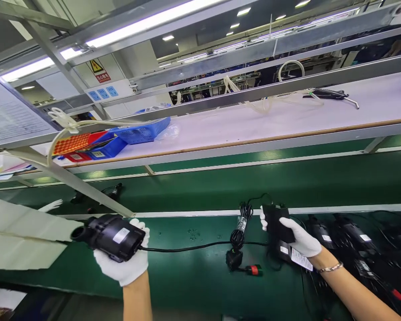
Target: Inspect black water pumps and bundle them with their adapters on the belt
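My left hand [128, 263], in a white glove, is closed round a black pump-like unit [112, 235] with a round nozzle pointing left and a white label on top. A black cable [194, 246] runs from it to the right over the green belt [194, 276], to a tied cable bundle [239, 227] and a small black plug with a red tip [254, 269]. My right hand [297, 236], also gloved, grips a black flat box-shaped part [276, 223], held upright above a labelled black piece [296, 257].
Several more black units with cables [354, 243] lie on the belt at the right. A white shelf [287, 116] above holds blue baskets [138, 131], a red tray [75, 143], tubing and a black tool [330, 94]. A metal strut [70, 178] slants at left. Another gloved hand [51, 206] shows at far left.
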`<state>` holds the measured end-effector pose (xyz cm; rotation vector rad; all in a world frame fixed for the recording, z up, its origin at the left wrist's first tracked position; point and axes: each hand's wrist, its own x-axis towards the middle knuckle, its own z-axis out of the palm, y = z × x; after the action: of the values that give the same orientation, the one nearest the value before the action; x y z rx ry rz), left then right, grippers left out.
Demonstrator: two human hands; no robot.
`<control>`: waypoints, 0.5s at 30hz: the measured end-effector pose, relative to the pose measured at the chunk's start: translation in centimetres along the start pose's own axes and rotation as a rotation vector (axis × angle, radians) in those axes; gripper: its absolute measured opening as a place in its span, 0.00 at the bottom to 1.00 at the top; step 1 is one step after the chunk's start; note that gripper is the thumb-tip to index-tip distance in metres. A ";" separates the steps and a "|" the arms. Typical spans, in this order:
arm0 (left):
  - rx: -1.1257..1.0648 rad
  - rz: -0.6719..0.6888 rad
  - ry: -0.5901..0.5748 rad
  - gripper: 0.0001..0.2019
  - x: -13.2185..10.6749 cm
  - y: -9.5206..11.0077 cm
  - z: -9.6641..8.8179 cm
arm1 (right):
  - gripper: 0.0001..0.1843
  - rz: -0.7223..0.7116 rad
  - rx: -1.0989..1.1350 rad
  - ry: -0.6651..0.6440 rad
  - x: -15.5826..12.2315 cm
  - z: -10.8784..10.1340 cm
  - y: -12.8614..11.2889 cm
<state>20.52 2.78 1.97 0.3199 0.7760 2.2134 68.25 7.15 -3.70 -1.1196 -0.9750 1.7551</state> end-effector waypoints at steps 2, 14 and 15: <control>0.019 0.064 -0.014 0.38 0.5 1.8 1.5 | 0.33 -0.020 0.199 0.037 -0.3 0.2 0.2; -0.047 0.166 0.011 0.28 0.6 5.2 -0.2 | 0.22 0.085 -0.172 0.233 5.9 2.4 9.4; -0.038 0.151 0.038 0.29 0.6 4.7 -1.2 | 0.22 0.107 -0.245 0.218 6.1 2.6 10.7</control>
<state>16.90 0.19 3.94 0.3285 0.7507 2.3793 61.73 8.32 -14.40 -1.5097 -1.0300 1.5841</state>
